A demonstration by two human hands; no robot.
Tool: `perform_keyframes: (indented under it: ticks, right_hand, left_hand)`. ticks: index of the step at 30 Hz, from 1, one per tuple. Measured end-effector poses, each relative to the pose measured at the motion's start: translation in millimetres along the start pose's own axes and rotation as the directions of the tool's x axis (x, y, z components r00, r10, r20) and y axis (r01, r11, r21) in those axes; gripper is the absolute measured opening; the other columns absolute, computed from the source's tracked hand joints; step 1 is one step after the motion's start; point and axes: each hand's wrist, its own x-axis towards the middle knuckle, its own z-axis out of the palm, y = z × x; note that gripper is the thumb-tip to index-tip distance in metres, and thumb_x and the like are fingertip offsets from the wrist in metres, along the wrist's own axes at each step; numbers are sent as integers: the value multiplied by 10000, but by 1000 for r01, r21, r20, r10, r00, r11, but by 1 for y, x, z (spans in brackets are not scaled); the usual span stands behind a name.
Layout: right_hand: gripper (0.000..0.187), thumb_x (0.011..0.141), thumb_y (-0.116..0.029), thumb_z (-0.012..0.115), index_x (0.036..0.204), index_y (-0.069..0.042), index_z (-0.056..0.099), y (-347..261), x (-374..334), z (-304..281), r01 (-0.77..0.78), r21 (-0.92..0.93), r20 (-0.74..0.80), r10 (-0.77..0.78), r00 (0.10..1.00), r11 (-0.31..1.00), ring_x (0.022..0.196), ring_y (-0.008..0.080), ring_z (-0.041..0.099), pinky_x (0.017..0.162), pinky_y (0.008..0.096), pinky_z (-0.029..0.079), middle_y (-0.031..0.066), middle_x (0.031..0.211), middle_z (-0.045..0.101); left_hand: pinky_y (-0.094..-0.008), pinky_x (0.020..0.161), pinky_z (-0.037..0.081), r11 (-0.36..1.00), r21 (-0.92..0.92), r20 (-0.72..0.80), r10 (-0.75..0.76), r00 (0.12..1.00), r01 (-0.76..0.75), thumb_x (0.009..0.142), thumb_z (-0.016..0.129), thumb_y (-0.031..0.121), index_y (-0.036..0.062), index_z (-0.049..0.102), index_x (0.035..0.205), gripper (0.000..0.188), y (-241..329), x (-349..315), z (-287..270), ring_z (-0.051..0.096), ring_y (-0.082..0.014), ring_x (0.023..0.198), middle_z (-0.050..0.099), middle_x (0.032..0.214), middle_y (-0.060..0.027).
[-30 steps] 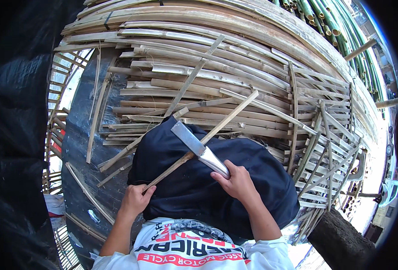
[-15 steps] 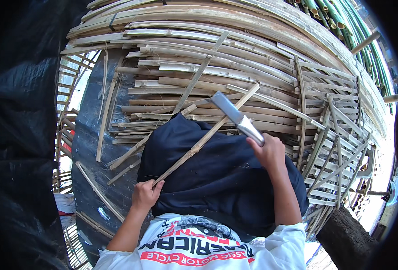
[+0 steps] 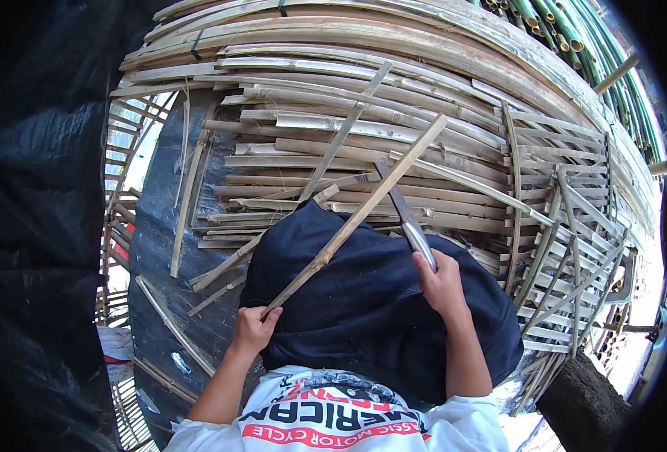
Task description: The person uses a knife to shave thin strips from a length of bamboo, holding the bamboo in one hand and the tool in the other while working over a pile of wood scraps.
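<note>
My left hand (image 3: 256, 328) is closed round the near end of a long bamboo strip (image 3: 360, 215), which slants up and away to the right over my dark-covered lap (image 3: 348, 301). A knot shows partway along it. In my right hand (image 3: 442, 282) is a chopping knife (image 3: 419, 239) with a shiny metal handle. Its blade points away from me, turned nearly edge-on, and crosses the strip in the view. The tip shows just left of the strip. Whether blade and strip touch, I cannot tell.
Beyond my lap lie many split bamboo slats (image 3: 318, 143) in a layered pile. A slatted bamboo lattice (image 3: 559, 211) is at the right, with green bamboo poles (image 3: 559, 26) at the far right. Loose strips (image 3: 186, 203) rest on a dark sheet (image 3: 152, 226) at the left. A dark post (image 3: 582, 392) stands near right.
The knife has turned from showing its flat side to nearly edge-on, and my right hand has come slightly nearer. The strip's far end has shifted away and a little right; my left grip stays.
</note>
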Motion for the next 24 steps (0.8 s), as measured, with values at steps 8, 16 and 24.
perform_keyframes:
  ticks: [8,16,24]
  right_hand:
    - [268,892,-166,643,1077,-10,529,11,-44,0,89,358,-219,-9,976,930,511,141,555,500,258,462,63,710,597]
    - [413,860,-433,648,983,-40,606,-42,-17,26,307,-227,94,-293,951,924,749,393,649,654,441,509,205,792,662]
    - [551,827,-570,609,764,-23,598,-24,34,9,255,-544,-70,-346,935,799,659,403,629,604,476,489,198,653,623]
  left_hand:
    - [-374,442,328,966,-74,212,-227,950,248,905,615,397,-44,513,562,568,1,7,-16,375,-167,424,382,451,-131]
    - [-371,437,318,987,-30,130,-150,980,155,912,601,424,-46,494,555,600,6,4,-9,350,-133,446,353,437,-92]
    - [-281,430,271,926,-213,373,-218,902,312,938,555,461,59,421,469,631,-8,20,-15,350,-66,445,381,444,21]
